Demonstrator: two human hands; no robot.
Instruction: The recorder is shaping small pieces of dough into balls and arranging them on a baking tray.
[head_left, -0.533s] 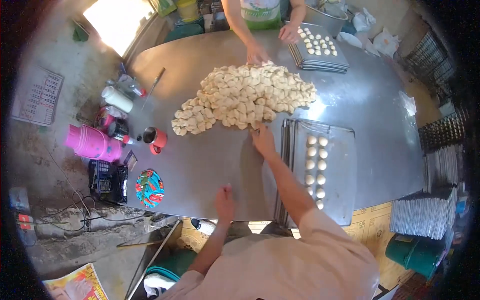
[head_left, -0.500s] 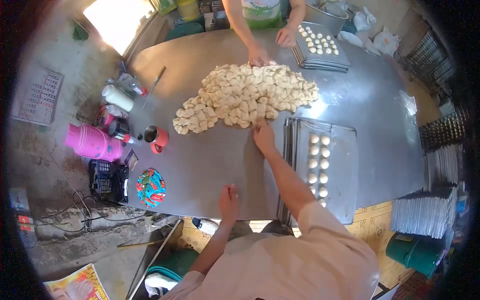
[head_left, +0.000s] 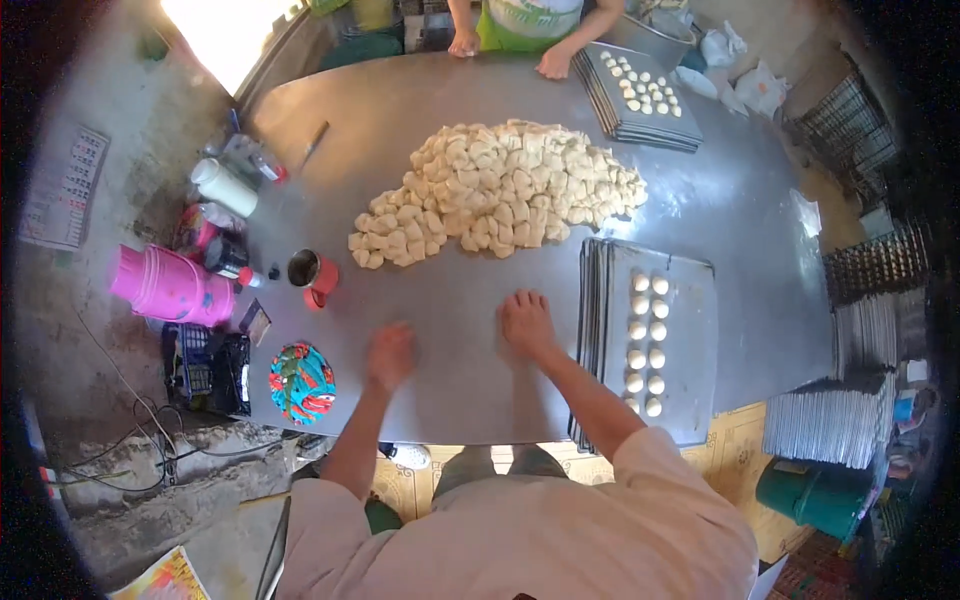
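A large heap of cut pale dough pieces (head_left: 500, 185) lies across the middle of the metal table (head_left: 460, 390). On the near side of it, my right hand (head_left: 527, 322) rests low on the tabletop with its fingers curled down; whatever is under the palm is hidden. My left hand (head_left: 391, 355), smeared by motion, is over the table further left, and its fingers cannot be made out. Right of my right arm lies a stack of flat baking trays (head_left: 685, 330), the top one bearing two rows of round dough balls (head_left: 637, 331).
Across the table a co-worker's hands (head_left: 555, 60) rest by the edge, near another tray stack (head_left: 650, 125) with dough balls. At left are a red mug (head_left: 318, 275), a patterned cloth bundle (head_left: 302, 383), a white bottle (head_left: 225, 187) and pink buckets (head_left: 170, 285).
My right hand has drawn back from the heap toward me. My left hand has moved left and farther onto the table. The co-worker's hand has left the dough for the far edge.
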